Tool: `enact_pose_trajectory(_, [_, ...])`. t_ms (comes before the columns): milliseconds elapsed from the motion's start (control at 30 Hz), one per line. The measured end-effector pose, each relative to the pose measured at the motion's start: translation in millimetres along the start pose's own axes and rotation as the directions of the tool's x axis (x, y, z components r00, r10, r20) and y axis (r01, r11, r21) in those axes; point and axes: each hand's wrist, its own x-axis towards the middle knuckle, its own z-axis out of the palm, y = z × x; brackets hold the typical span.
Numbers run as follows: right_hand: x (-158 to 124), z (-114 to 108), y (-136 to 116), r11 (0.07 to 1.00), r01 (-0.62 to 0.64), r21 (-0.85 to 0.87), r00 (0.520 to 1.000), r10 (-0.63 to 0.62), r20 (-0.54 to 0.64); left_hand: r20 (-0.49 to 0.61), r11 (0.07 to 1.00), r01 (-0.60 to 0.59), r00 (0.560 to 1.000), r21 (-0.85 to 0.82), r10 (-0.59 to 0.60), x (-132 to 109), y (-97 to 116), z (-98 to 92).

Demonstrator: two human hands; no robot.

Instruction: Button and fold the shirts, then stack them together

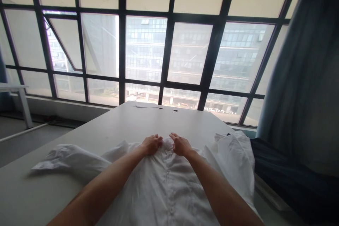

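Note:
A long-sleeved white shirt [159, 187] lies front side up and wrinkled on the table, its collar [167, 143] toward the far end and its buttoned front running toward me. At the collar's left side, my left hand [153, 144] has its fingers curled on the cloth. Opposite it, my right hand [182, 145] pinches the collar's right side, with the index finger reaching forward. One sleeve [71, 157] stretches out to the left. White cloth [235, 155] is bunched at the right edge; whether it is the other sleeve I cannot tell. My forearms cover parts of the shirt.
The white table [106, 132] extends to the windows [145, 49], with two dark round holes [175, 110] near its far edge. A blue-grey curtain [296, 77] hangs at right, above dark cloth [286, 169]. Another white table [13, 86] stands at far left.

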Motion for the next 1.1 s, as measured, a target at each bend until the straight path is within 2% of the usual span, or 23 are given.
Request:
enact_pose_trajectory(133, [2.5,0.8,1.7,0.998,0.053,0.023,0.997,-0.054,0.049,-0.028,0.998,-0.061,0.998,0.009,0.061,-4.4,-3.1,-2.0])
enact_pose_trajectory(233, [-6.2,-4.6,-0.8,0.998,0.056,-0.024,0.998,-0.057,-0.022,-0.090,1.000,-0.018,0.996,-0.001,0.018,-17.5,-2.4,-7.3])
enact_pose_trajectory(300, [-16.6,-10.0,-2.1,0.997,0.058,-0.043,0.994,-0.062,-0.092,-0.159,0.999,0.044,0.986,-0.018,-0.047,-26.6,-0.7,-12.0])
enact_pose_trajectory(400, [-36.0,-16.3,-2.4,0.998,0.058,-0.035,0.989,-0.062,-0.134,-0.233,0.982,0.169,0.955,-0.087,-0.185,-35.8,1.9,-16.9])
enact_pose_trajectory(533, [-58.7,-14.2,-3.1,1.000,-0.019,0.010,0.986,0.021,-0.168,-0.219,0.918,0.294,0.909,-0.267,-0.356,-39.3,1.4,-13.1])
enact_pose_trajectory(700, [-67.2,-2.2,-4.0,0.980,-0.178,0.090,0.945,0.196,-0.261,-0.238,0.896,0.221,0.914,-0.385,-0.328,-41.3,-3.9,-2.3])
enact_pose_trajectory(867, [-63.9,6.9,3.1,0.958,-0.264,0.115,0.916,0.286,-0.282,-0.281,0.843,0.238,0.869,-0.482,-0.406,-42.5,-6.7,5.1])
enact_pose_trajectory(1000, [-61.6,14.7,10.9,0.957,-0.252,0.144,0.887,0.288,-0.361,-0.274,0.832,0.178,0.890,-0.526,-0.363,-40.3,-8.0,8.7])
enact_pose_trajectory(1100, [-57.8,18.6,15.6,0.969,-0.162,0.186,0.899,0.222,-0.376,-0.298,0.824,0.128,0.893,-0.552,-0.338,-37.1,-8.2,8.8])
